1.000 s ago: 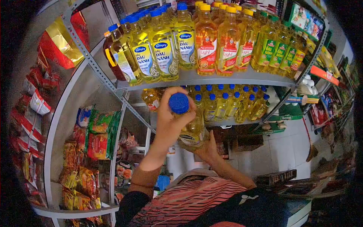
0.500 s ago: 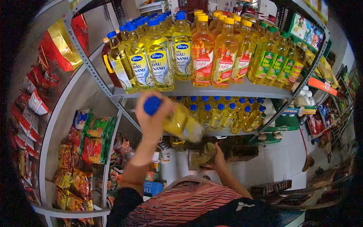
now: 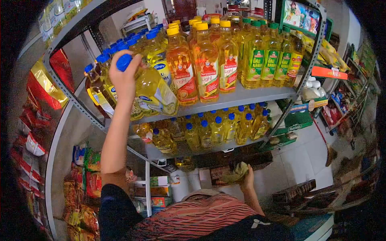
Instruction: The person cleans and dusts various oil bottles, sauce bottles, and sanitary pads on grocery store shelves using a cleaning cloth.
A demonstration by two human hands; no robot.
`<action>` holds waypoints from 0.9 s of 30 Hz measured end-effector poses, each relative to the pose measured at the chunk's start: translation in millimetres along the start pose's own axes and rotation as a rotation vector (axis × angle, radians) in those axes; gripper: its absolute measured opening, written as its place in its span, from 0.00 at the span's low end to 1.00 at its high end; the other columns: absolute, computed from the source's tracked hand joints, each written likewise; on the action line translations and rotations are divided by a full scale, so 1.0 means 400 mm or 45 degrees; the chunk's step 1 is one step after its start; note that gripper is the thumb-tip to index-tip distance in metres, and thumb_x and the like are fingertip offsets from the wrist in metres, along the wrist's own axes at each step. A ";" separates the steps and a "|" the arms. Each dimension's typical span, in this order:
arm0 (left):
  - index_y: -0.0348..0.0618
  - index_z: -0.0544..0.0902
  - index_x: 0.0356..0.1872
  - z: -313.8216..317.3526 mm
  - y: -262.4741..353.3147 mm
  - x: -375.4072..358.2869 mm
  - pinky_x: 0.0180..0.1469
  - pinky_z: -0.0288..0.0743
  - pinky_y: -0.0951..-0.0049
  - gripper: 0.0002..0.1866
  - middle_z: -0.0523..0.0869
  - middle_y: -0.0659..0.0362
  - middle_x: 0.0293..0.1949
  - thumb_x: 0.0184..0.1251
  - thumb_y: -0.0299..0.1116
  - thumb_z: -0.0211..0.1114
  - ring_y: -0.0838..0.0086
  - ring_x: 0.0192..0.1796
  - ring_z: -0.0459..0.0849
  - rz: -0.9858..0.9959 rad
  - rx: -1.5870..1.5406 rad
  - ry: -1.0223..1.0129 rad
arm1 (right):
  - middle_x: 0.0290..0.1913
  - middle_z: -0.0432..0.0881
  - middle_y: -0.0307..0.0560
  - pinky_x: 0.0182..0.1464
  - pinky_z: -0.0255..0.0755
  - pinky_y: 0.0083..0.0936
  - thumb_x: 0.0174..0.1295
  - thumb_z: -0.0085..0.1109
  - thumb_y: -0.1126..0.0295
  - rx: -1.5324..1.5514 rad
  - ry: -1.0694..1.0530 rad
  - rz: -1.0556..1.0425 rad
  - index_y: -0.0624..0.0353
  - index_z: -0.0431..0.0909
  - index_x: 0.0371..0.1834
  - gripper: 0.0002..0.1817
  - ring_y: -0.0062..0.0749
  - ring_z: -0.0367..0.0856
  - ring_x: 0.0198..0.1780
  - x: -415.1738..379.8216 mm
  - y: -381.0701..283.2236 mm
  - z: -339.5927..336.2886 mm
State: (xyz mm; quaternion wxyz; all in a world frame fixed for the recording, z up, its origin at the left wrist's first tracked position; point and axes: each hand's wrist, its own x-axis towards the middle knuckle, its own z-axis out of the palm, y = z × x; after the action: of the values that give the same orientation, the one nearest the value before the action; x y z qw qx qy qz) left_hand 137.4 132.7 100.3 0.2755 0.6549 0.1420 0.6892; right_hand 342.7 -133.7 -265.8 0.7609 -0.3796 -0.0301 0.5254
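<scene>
My left hand [image 3: 124, 82] is closed round the neck of a blue-capped bottle of cooking oil [image 3: 157, 90]. The bottle tilts, its base pointing to the lower right, and overlaps the front edge of the upper shelf [image 3: 237, 96]. Behind it stand other blue-capped Simply oil bottles [image 3: 159, 56], partly hidden by my hand. Just right of it are Neptune Light bottles [image 3: 207, 68] with yellow caps. Low down, in front of my body, my right hand [image 3: 248, 180] grips a crumpled greenish cloth [image 3: 236, 173].
Green-capped oil bottles [image 3: 257, 60] stand at the shelf's right end. Smaller blue-capped bottles [image 3: 217, 130] fill the lower shelf. Bagged goods [image 3: 82, 188] hang at the left, and a perforated metal post [image 3: 307, 56] rises on the right. A broom [image 3: 330, 154] stands on the tiled floor.
My left hand has raised the oil bottle from below the upper shelf up to the row of Simply bottles. My right hand with the cloth sits a little lower and further right in view.
</scene>
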 end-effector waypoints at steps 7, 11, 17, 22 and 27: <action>0.38 0.73 0.32 0.035 -0.076 0.078 0.24 0.68 0.83 0.11 0.76 0.61 0.19 0.48 0.27 0.64 0.79 0.20 0.75 -0.226 0.086 0.035 | 0.41 0.75 0.46 0.46 0.68 0.32 0.57 0.41 0.49 -0.080 0.143 0.071 0.60 0.70 0.45 0.25 0.35 0.74 0.42 -0.005 -0.015 0.061; 0.37 0.73 0.31 0.043 -0.122 0.107 0.22 0.66 0.83 0.11 0.77 0.60 0.19 0.48 0.28 0.64 0.80 0.19 0.74 -0.146 0.152 0.052 | 0.44 0.72 0.46 0.47 0.66 0.36 0.59 0.38 0.49 -0.083 0.071 0.106 0.58 0.66 0.49 0.26 0.37 0.71 0.45 0.044 0.024 0.045; 0.39 0.76 0.29 0.072 -0.203 0.154 0.29 0.64 0.85 0.13 0.78 0.63 0.26 0.44 0.33 0.68 0.84 0.25 0.72 0.212 0.651 0.168 | 0.44 0.72 0.46 0.47 0.66 0.34 0.59 0.38 0.48 -0.434 -0.051 0.008 0.59 0.67 0.49 0.26 0.36 0.71 0.46 0.117 0.116 -0.043; 0.40 0.76 0.29 0.079 -0.219 0.153 0.33 0.64 0.81 0.14 0.77 0.64 0.26 0.44 0.35 0.68 0.81 0.29 0.70 0.190 0.607 0.207 | 0.45 0.72 0.47 0.44 0.68 0.31 0.59 0.40 0.49 -0.412 0.133 0.345 0.60 0.67 0.49 0.26 0.33 0.74 0.44 0.084 0.098 0.041; 0.39 0.75 0.32 0.095 -0.195 0.136 0.37 0.66 0.76 0.15 0.77 0.59 0.27 0.47 0.36 0.67 0.76 0.31 0.72 0.142 0.673 0.234 | 0.48 0.71 0.48 0.47 0.66 0.28 0.58 0.42 0.49 -0.683 -0.183 0.172 0.61 0.65 0.51 0.28 0.32 0.73 0.46 0.120 0.168 -0.005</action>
State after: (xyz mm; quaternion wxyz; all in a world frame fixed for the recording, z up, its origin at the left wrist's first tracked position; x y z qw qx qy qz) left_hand 190.2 220.5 105.7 0.0430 0.6457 0.3049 0.6988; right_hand 312.7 -84.7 -325.2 0.5923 -0.5302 -0.1966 0.5739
